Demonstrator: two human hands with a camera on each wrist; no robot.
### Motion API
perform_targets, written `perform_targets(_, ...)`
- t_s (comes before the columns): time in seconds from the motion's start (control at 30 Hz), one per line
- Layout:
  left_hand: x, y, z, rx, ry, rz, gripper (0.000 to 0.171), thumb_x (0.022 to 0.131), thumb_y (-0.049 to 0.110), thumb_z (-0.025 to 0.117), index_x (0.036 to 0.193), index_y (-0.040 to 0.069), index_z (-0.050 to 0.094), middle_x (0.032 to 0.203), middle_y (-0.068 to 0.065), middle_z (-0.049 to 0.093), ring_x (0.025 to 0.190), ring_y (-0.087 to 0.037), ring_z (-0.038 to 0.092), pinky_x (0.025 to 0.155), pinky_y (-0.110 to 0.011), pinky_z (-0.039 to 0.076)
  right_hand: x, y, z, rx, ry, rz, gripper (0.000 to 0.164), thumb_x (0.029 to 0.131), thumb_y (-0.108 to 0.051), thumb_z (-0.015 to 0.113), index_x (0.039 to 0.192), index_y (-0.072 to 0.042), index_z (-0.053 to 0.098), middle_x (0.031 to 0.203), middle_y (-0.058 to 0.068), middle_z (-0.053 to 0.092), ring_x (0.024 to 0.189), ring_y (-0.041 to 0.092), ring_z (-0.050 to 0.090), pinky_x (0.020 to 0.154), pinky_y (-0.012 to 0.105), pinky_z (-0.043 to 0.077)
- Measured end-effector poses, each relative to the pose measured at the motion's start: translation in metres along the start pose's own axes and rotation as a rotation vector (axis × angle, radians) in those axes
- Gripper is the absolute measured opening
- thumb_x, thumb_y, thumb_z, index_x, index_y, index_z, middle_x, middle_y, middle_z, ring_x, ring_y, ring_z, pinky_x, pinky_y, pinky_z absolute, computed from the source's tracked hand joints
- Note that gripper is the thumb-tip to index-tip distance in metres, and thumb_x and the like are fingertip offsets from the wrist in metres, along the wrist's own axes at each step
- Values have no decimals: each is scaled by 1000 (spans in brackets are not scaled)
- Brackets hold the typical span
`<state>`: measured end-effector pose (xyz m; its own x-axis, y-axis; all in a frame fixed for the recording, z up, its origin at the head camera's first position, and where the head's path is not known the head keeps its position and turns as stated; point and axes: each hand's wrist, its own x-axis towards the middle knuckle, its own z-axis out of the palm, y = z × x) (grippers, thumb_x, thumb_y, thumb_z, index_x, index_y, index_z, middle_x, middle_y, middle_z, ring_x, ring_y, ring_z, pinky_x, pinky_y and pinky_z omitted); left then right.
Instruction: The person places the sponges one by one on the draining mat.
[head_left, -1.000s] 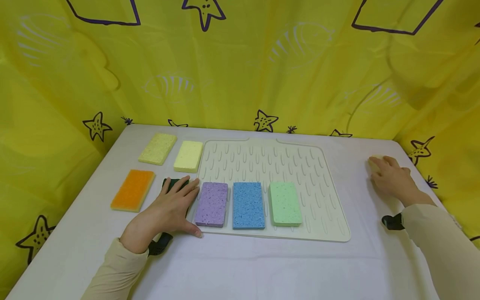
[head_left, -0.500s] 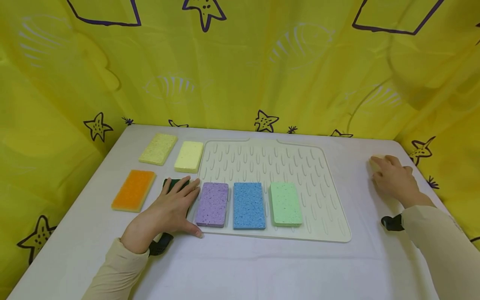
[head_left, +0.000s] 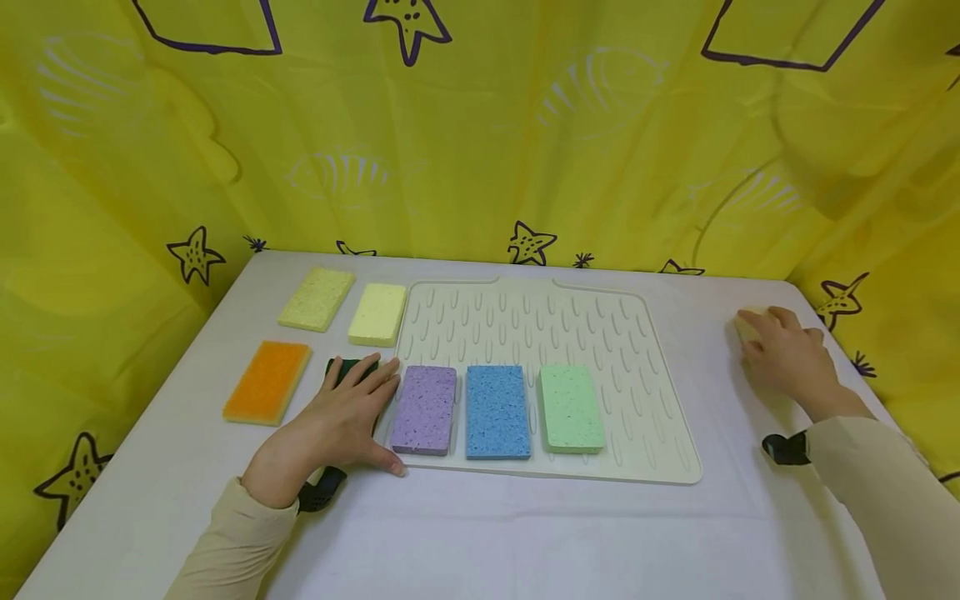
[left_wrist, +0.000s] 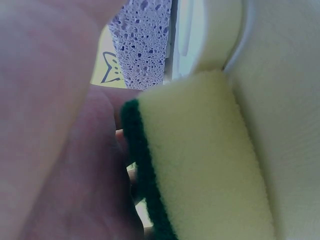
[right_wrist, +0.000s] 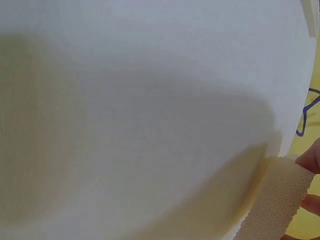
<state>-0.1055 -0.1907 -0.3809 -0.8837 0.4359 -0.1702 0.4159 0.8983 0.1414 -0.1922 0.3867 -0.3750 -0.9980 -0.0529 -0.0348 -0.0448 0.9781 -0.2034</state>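
Observation:
My left hand (head_left: 348,421) lies with spread fingers over a scrub sponge (left_wrist: 200,155), yellow foam with a dark green scouring side. Most of that sponge is hidden under the hand in the head view; its dark green end shows beyond the knuckles. The thumb points toward the lower left edge of a pale ridged mat (head_left: 517,325). At the table's far right, my right hand (head_left: 787,362) holds a beige porous sponge (right_wrist: 275,200), with fingertips against its side in the right wrist view. The hand covers most of it from above.
On the mat's front stand purple (head_left: 424,410), blue (head_left: 498,412) and green (head_left: 572,408) sponges in a row. To the left lie an orange-topped sponge (head_left: 266,382), a speckled yellow one (head_left: 317,298) and a pale yellow one (head_left: 377,314). A yellow curtain (head_left: 480,150) surrounds the table.
My right hand and its beige sponge have shifted very slightly left and away from me. The left hand and the other sponges have stayed where they were.

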Motion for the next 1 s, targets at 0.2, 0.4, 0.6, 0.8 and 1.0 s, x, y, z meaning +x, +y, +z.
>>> perform_targets(0.2,0,0,0,-4,-2,1,123,58,76,77,148,1,43,162,-12,30,151,-40,19,116,-72,8,-2,-3,-1,-7,18,-16,50,97,-10,45,145,-1,37,144,44,22,117,75,25,91,81,25)
perform_targets(0.4,0,1,0,-3,-6,-3,122,58,75,78,148,1,42,162,-13,30,151,-40,19,116,-72,8,-6,-7,-1,-14,74,-58,48,95,-8,45,143,-1,41,141,44,27,119,70,28,93,78,23)
perform_targets(0.6,0,1,0,0,-9,-6,122,58,75,78,148,1,42,162,-13,30,151,-40,19,116,-72,8,-10,-11,2,-38,153,-126,45,93,-4,48,138,0,46,134,43,37,121,60,33,94,75,24)
perform_targets(0.8,1,0,0,-2,-6,-5,123,58,76,77,149,1,42,162,-13,30,151,-40,19,116,-72,8,-13,-17,3,-72,223,-193,44,92,-2,53,136,-1,49,131,41,43,124,55,35,94,72,26)
perform_targets(1.0,1,0,0,-6,-3,-2,123,58,76,77,149,1,42,162,-13,30,151,-40,19,116,-72,8,-17,-27,1,-73,291,-261,44,91,-1,56,134,-3,51,133,40,43,124,54,39,92,70,29)
